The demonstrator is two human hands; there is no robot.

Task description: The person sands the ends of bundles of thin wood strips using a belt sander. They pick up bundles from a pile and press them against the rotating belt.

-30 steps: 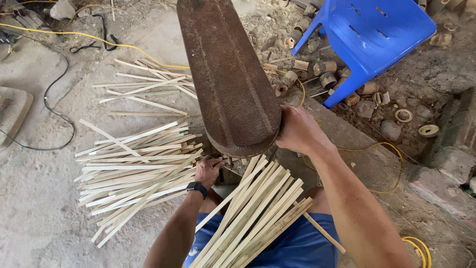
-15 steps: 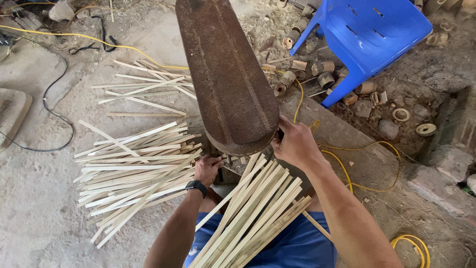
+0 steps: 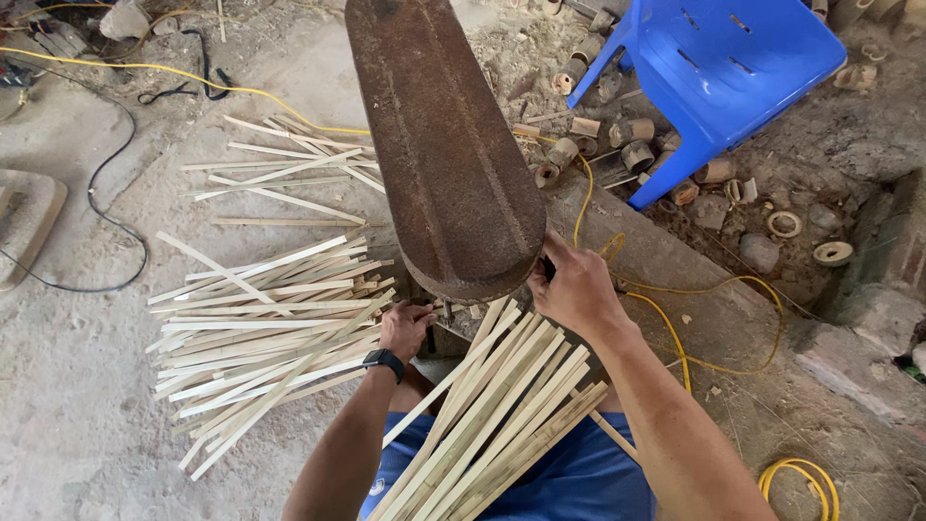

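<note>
- Gripping the near end of the rusty metal cover (image 3: pixel 444 145), the right hand (image 3: pixel 577 289) has its fingers curled at its edge.
- Left hand (image 3: pixel 405 328) sits fisted under that end; what it holds is hidden.
- Bamboo strips (image 3: pixel 502 425) lie across the lap, touching neither hand's grip.

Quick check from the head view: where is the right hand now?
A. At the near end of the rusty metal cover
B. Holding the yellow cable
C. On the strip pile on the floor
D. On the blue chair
A: the right hand is at the near end of the rusty cover, above the strips on the lap.
</note>
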